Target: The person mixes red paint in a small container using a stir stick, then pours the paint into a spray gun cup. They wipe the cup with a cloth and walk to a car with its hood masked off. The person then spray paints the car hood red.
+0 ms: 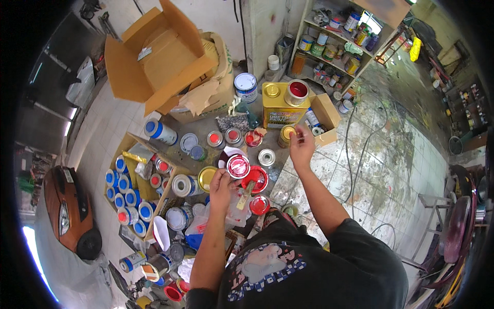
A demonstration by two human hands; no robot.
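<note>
My left hand (pixel 221 188) grips a small round tin lid (pixel 238 166), coated in red paint, tilted up over an open can of red paint (pixel 256 178). A stirring stick (pixel 244 195) leans beside that can. Another small red-filled can (pixel 260 205) stands just below. My right hand (pixel 301 144) reaches forward with pinched fingers, holding something small and pale near a small yellow tin (pixel 286 135). Behind it stands a large yellow rectangular can (pixel 280 105) with an open red-filled tin (pixel 297 91) on top.
Several small paint cans crowd the floor, many in a shallow cardboard tray (pixel 135 191) on the left. An open cardboard box (pixel 159 54) rests on a sack behind. A shelf of tins (pixel 337 41) stands at the back right. Paint-stained tiles (pixel 381 154) and a hose lie to the right.
</note>
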